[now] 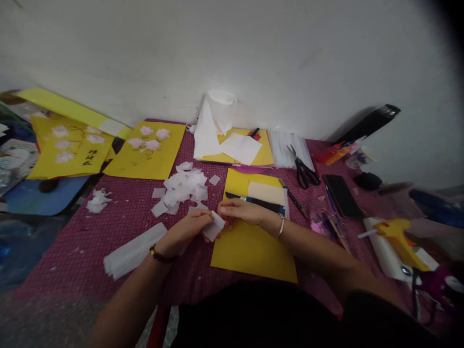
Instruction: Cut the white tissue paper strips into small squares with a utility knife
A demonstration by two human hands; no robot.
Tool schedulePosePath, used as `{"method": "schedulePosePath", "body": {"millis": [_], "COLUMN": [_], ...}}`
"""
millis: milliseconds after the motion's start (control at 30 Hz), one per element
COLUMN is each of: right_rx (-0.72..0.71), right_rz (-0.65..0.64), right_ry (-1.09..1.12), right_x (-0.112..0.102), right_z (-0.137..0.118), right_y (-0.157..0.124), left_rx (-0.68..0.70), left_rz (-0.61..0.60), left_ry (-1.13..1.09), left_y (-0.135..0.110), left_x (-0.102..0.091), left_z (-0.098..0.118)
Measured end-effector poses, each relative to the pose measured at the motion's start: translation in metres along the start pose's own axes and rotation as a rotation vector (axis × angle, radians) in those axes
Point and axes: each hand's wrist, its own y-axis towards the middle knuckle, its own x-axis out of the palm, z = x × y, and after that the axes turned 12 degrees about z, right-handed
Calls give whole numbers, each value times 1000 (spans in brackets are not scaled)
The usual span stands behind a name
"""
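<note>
My left hand [184, 232] and my right hand [241, 211] meet over the table's middle, both pinched on a small white piece of tissue paper [214, 226]. It hangs just above the left edge of a yellow paper sheet [250, 249]. A pile of cut white tissue squares [183, 188] lies just beyond my left hand. A long folded white tissue strip [132, 251] rests to the left of my left wrist.
Red checked cloth [108, 217] covers the table. Yellow sheets with pink paper flowers [148, 147] lie at back left. A tissue roll [217, 113] stands by the wall. Scissors [304, 169], a phone [342, 195] and a yellow glue gun [398, 237] sit at the right.
</note>
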Motion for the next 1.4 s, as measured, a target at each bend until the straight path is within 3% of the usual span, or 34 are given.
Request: {"method": "schedulePosePath", "body": {"millis": [467, 1033, 1267, 1400], "right_rx": [166, 162, 189, 203], "right_rz": [-152, -192, -182, -43], "right_ry": [-40, -6, 14, -32], "right_x": [0, -3, -4, 1], "right_z": [1, 12, 12, 5], "right_y": [5, 9, 10, 7], "left_rx": [-45, -41, 130, 139], "left_rz": [26, -34, 26, 70], "left_ry": [78, 81, 100, 202], "left_y": [4, 2, 6, 5], "left_x": [-1, -6, -16, -10], "left_z": [-3, -7, -11, -4]}}
